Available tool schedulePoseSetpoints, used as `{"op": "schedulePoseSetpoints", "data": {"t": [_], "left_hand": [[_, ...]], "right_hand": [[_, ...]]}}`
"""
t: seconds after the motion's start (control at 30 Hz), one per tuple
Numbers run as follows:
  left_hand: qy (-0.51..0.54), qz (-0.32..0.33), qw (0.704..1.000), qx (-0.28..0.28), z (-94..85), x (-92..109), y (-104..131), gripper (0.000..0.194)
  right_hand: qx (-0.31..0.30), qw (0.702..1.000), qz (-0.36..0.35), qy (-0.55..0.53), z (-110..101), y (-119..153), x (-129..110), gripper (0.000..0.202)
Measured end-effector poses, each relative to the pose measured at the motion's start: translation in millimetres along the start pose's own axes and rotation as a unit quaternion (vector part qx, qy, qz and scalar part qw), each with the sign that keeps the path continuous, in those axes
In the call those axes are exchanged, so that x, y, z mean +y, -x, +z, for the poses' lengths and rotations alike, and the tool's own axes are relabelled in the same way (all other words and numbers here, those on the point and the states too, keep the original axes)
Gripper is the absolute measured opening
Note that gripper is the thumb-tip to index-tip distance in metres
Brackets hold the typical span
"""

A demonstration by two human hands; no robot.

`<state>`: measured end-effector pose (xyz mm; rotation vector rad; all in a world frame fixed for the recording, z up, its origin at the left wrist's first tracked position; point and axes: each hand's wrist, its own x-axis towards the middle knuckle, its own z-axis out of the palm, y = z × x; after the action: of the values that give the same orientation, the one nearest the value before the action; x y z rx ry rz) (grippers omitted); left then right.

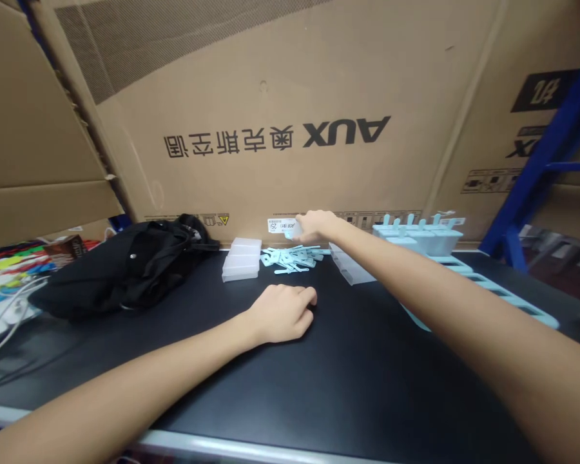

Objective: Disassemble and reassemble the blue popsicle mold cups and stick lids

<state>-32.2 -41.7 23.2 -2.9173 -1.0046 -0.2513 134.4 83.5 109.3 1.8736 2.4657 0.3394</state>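
Observation:
My left hand [283, 314] rests on the black tabletop with its fingers curled in; nothing shows in it. Beyond it lies a loose pile of light blue popsicle sticks [294, 256]. My right hand [315, 225] is just above the back of that pile, fingers pinched around a light blue popsicle stick [289, 235], mostly hidden by the fingers. Left of the pile stands a frosted clear popsicle mold [242, 260]. Another clear mold [348, 264] is to the right, partly behind my right forearm. Further right, a light blue popsicle mold [432, 240] has several sticks upright in it.
A light blue slotted frame [507, 298] lies at the right, partly under my forearm. At the left are a black cloth bag [140, 267], white cables [9, 309] and colourful pieces [17, 264]. A large cardboard box [270, 77] walls off the back; a blue post [546, 154] stands right.

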Motion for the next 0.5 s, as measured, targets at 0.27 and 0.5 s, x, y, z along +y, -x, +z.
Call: {"op": "schedulePoseSetpoints", "data": {"t": [0.27, 0.5], "left_hand": [[0.008, -0.004, 1.0, 0.001, 0.3, 1, -1, 0.022], [0.006, 0.001, 1.0, 0.005, 1.0, -1, 0, 0.022]], "right_hand": [[0.031, 0.999, -0.006, 0.01, 15, -2, -11, 0.065], [0.066, 0.997, -0.013, 0.025, 24, -2, -14, 0.06]]}}
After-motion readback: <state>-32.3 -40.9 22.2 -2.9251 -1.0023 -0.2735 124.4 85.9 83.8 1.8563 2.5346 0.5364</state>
